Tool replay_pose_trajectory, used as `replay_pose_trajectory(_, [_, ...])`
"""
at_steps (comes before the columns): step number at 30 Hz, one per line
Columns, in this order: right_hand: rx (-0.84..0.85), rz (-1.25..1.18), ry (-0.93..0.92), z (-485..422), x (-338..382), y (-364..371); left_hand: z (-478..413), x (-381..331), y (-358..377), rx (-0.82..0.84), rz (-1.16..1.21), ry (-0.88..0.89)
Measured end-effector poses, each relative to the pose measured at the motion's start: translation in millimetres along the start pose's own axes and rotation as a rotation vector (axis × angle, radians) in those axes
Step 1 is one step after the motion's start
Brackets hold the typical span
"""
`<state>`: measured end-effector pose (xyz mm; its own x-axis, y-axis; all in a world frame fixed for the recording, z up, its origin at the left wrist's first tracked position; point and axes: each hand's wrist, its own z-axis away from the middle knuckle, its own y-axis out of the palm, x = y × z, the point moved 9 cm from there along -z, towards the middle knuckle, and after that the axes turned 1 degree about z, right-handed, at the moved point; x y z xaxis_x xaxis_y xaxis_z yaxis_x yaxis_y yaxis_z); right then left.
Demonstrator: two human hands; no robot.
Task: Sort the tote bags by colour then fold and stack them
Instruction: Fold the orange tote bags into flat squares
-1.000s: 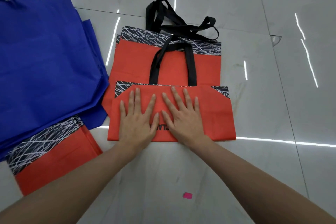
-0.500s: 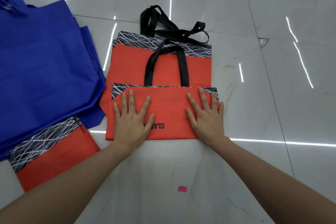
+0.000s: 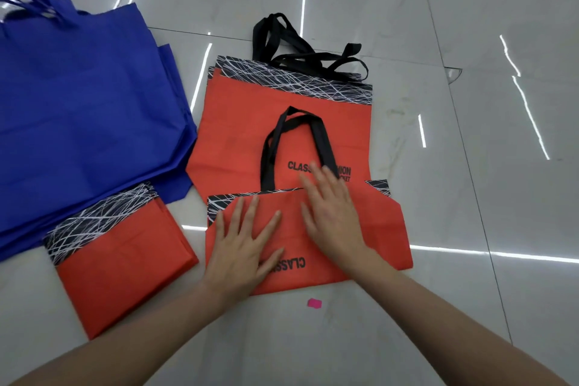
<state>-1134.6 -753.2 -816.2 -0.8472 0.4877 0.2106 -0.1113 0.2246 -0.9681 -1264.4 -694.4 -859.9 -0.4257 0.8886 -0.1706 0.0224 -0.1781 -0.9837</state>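
two hands, left hand (image 3: 241,244) and right hand (image 3: 332,216), fingers spread flat on half-folded orange tote (image 3: 379,229), seemingly to press its crease; tote overlaps unfolded orange stack (image 3: 244,122), blue bags (image 3: 78,110) leftward.

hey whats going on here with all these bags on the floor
A person is folding an orange tote bag on the tiled floor. The left hand presses flat on the folded half, and the right hand, blurred, lies open near its upper edge. The bag rests on a pile of unfolded orange bags. One folded orange bag lies to the left, by a heap of blue bags.
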Motion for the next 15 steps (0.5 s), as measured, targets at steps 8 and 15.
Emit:
replay_pose_trajectory(8, [0.196, -0.309, 0.572, -97, -57, 16, -1, 8, -2, 0.034, 0.02, 0.02])
replay_pose_trajectory(15, [-0.094, -0.471, 0.162, -87, -11, -44, -8, 19, -16, 0.078, 0.056, 0.059])
